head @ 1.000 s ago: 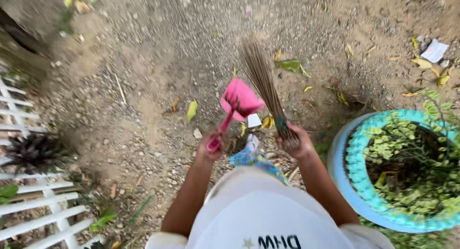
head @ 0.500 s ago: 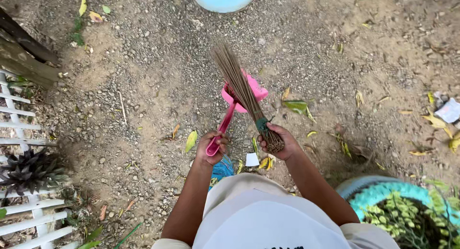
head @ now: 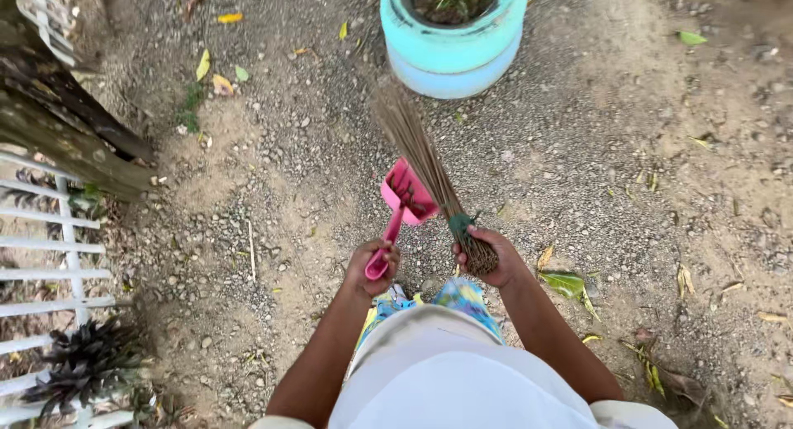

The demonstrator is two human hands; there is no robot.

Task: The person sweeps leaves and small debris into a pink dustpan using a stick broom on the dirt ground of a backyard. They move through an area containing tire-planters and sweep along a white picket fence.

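My left hand [head: 373, 265] grips the handle of a pink dustpan [head: 403, 199], whose scoop is lifted off the gravel and points away from me. My right hand [head: 487, 254] holds a stick broom [head: 421, 152] by its bound end, the brown bristles fanning up and to the left across the dustpan. Both hands are in front of my white shirt and colourful shorts. Some dark debris seems to lie in the scoop.
A turquoise tyre planter [head: 453, 34] with a plant stands ahead. A white fence [head: 51, 247], a dark wooden post [head: 66, 140] and a spiky plant [head: 87, 367] are on the left. Fallen leaves [head: 566, 282] lie scattered on the gravel ground.
The view has shifted forward: the turquoise planter ahead has come closer and the one at my right has left the view. Both hands keep hold of the dustpan and broom.
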